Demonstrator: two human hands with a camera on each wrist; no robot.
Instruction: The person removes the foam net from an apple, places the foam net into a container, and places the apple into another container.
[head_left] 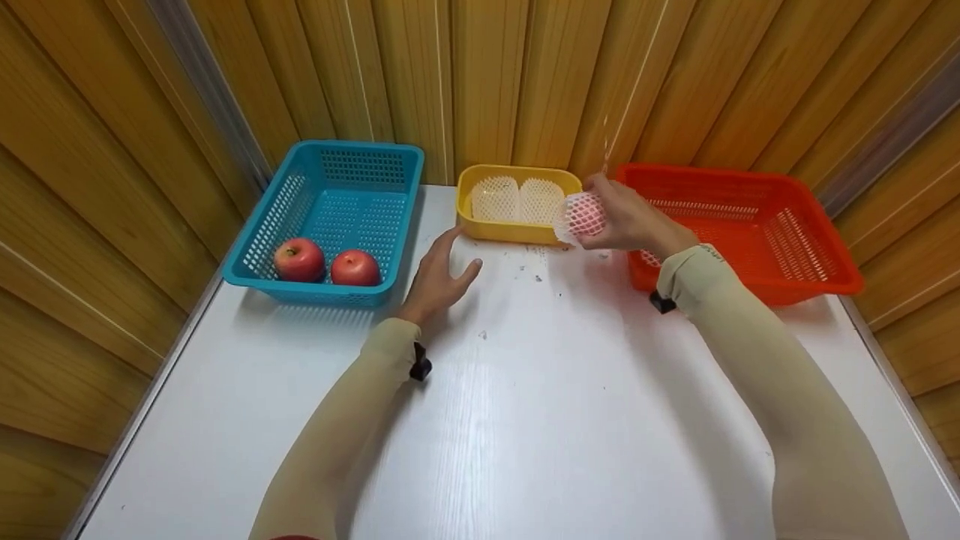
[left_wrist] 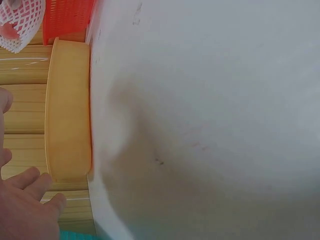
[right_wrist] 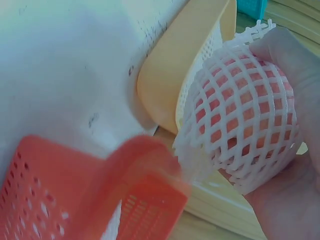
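Observation:
An apple in a white foam net (head_left: 584,214) is gripped by my right hand (head_left: 626,217), between the yellow bin and the red basket. Red skin shows through the mesh of the foam net (right_wrist: 245,110) in the right wrist view. My left hand (head_left: 436,279) holds nothing; its fingers reach toward the front left corner of the yellow bin (head_left: 510,231), thumb spread apart. Whether the fingertips touch the bin I cannot tell. White foam nets (head_left: 517,199) lie inside that bin. Two bare apples, one left (head_left: 299,259) and one right (head_left: 355,268), sit in the blue basket (head_left: 255,282).
At the right stands a red plastic basket (head_left: 806,289), partly behind my right hand and forearm; a bit of white netting (head_left: 649,258) shows through its left side. A wooden panel wall (head_left: 487,82) rises behind the containers. Small dark specks mark the white table (head_left: 525,420).

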